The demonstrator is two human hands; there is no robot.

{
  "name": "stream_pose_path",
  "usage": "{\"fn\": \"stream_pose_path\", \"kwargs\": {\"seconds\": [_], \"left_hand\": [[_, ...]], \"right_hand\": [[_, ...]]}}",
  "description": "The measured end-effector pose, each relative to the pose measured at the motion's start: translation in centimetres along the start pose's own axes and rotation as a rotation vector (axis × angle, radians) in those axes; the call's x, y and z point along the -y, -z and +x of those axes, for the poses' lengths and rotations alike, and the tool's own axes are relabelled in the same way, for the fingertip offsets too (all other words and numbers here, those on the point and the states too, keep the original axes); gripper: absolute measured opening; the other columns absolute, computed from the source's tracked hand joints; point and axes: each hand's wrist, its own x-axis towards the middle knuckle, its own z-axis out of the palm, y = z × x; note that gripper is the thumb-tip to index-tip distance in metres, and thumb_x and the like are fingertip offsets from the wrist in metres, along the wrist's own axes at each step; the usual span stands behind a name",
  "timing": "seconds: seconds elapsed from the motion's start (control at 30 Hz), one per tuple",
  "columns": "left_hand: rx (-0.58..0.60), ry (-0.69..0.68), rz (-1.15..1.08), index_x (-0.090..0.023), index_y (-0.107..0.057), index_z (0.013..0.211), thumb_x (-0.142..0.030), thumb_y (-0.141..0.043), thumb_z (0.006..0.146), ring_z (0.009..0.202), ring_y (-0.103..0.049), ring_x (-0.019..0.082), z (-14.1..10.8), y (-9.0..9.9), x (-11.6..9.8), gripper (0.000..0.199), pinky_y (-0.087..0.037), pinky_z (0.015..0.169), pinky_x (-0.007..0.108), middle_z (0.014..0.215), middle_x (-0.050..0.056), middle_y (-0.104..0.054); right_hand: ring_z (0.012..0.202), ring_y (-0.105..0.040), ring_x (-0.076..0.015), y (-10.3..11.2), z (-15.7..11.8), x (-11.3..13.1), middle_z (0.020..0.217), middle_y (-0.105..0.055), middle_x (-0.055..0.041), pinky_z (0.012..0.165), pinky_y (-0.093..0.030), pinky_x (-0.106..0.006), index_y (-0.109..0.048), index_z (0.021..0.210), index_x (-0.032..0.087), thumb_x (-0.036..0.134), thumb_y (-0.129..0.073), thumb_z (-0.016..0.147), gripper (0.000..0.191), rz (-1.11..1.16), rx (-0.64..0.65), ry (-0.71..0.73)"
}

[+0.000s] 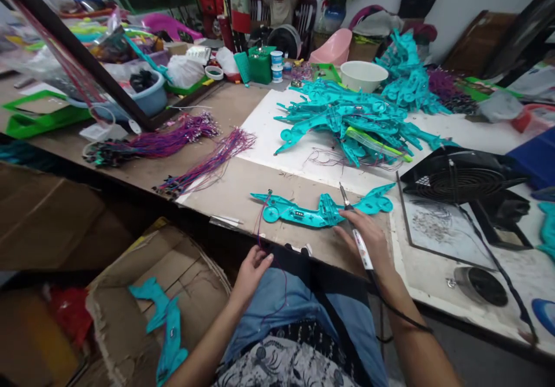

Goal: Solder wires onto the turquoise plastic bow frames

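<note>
My left hand (252,270) is below the table's front edge, its thumb and fingers pinched on thin red and purple wires (259,225). These wires run up to the left part of a long turquoise plastic piece (303,213) lying on the table. In my right hand (368,239) is a soldering iron (361,248) with a white and black handle. Its metal tip points up and away, over the table just beyond the plastic piece. My right fingers are close to the piece's right half; whether they touch it I cannot tell.
A pile of turquoise pieces (347,115) lies on white board behind. Wire bundles (212,158) are at left, a black fan (462,173) and metal cup (481,286) at right. A cardboard box (117,329) with turquoise pieces stands lower left. Another person (281,8) sits far back.
</note>
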Motion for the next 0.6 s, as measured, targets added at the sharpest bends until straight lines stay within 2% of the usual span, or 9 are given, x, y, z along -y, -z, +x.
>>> {"fn": "stream_pose_path", "kwargs": {"seconds": [0.07, 0.13, 0.23, 0.33, 0.4, 0.47, 0.53, 0.6], "left_hand": [[0.121, 0.082, -0.078, -0.015, -0.059, 0.1, -0.049, -0.076, 0.064, 0.088, -0.064, 0.021, -0.3, -0.4, -0.5, 0.052, -0.047, 0.08, 0.03, 0.091, 0.009, -0.069], [0.161, 0.104, -0.097, -0.014, -0.063, 0.092, -0.048, -0.076, 0.066, 0.081, -0.064, 0.018, -0.5, -0.6, -0.8, 0.044, -0.046, 0.077, 0.028, 0.084, 0.007, -0.07], [0.085, 0.047, -0.064, -0.014, -0.067, 0.077, -0.044, -0.077, 0.065, 0.076, -0.062, 0.017, -0.7, -0.3, -1.0, 0.034, -0.045, 0.075, 0.027, 0.076, 0.004, -0.068], [-0.021, 0.024, -0.117, -0.014, -0.067, 0.074, -0.038, -0.079, 0.062, 0.078, -0.063, 0.017, -0.9, 0.7, -1.6, 0.028, -0.045, 0.077, 0.026, 0.079, 0.004, -0.069], [-0.004, 0.1, -0.276, -0.015, -0.064, 0.075, -0.034, -0.078, 0.063, 0.086, -0.065, 0.021, -1.3, 1.3, -2.6, 0.027, -0.047, 0.082, 0.03, 0.086, 0.007, -0.072], [0.07, 0.211, -0.464, -0.016, -0.06, 0.077, -0.032, -0.075, 0.067, 0.091, -0.067, 0.025, -2.0, 1.7, -3.7, 0.025, -0.048, 0.087, 0.036, 0.09, 0.01, -0.073], [0.138, 0.302, -0.592, -0.016, -0.057, 0.078, -0.03, -0.072, 0.071, 0.09, -0.069, 0.026, -2.9, 1.9, -4.8, 0.021, -0.049, 0.087, 0.041, 0.089, 0.011, -0.073], [0.164, 0.348, -0.657, -0.016, -0.057, 0.078, -0.027, -0.067, 0.076, 0.083, -0.07, 0.025, -3.8, 1.6, -5.9, 0.015, -0.051, 0.084, 0.041, 0.085, 0.009, -0.073]], "right_hand": [[0.111, -0.06, -0.0282, -0.8, 0.4, -0.4, 0.108, -0.069, -0.01, 0.092, -0.049, -0.043, -0.058, 0.115, 0.02, 0.029, -0.064, 0.085, 0.031, 0.006, 0.06, 0.01], [0.115, -0.058, -0.0288, -1.5, 0.5, -0.7, 0.111, -0.068, -0.0111, 0.094, -0.048, -0.045, -0.057, 0.116, 0.02, 0.03, -0.064, 0.085, 0.033, 0.021, 0.103, 0.015], [0.116, -0.057, -0.0286, -2.1, 0.4, -1.2, 0.114, -0.066, -0.0119, 0.096, -0.047, -0.046, -0.056, 0.118, 0.02, 0.031, -0.064, 0.085, 0.035, 0.023, 0.139, 0.025], [0.112, -0.059, -0.0285, -2.4, 0.1, -1.5, 0.112, -0.067, -0.0123, 0.096, -0.047, -0.046, -0.057, 0.117, 0.019, 0.031, -0.064, 0.085, 0.035, 0.016, 0.138, 0.035], [0.111, -0.059, -0.0292, -2.5, -0.2, -1.6, 0.11, -0.067, -0.0126, 0.096, -0.046, -0.047, -0.058, 0.116, 0.018, 0.033, -0.065, 0.084, 0.035, 0.022, 0.129, 0.024], [0.113, -0.058, -0.0301, -2.6, -0.4, -1.5, 0.11, -0.067, -0.0127, 0.098, -0.045, -0.048, -0.059, 0.115, 0.018, 0.036, -0.065, 0.084, 0.036, 0.027, 0.124, -0.002], [0.113, -0.058, -0.0307, -2.7, -0.5, -1.6, 0.11, -0.068, -0.0123, 0.099, -0.045, -0.049, -0.059, 0.115, 0.018, 0.037, -0.065, 0.084, 0.037, 0.026, 0.119, -0.017], [0.113, -0.059, -0.0311, -2.8, -0.6, -1.7, 0.109, -0.068, -0.0125, 0.099, -0.045, -0.05, -0.059, 0.115, 0.018, 0.037, -0.066, 0.083, 0.038, 0.019, 0.113, -0.011]]}}
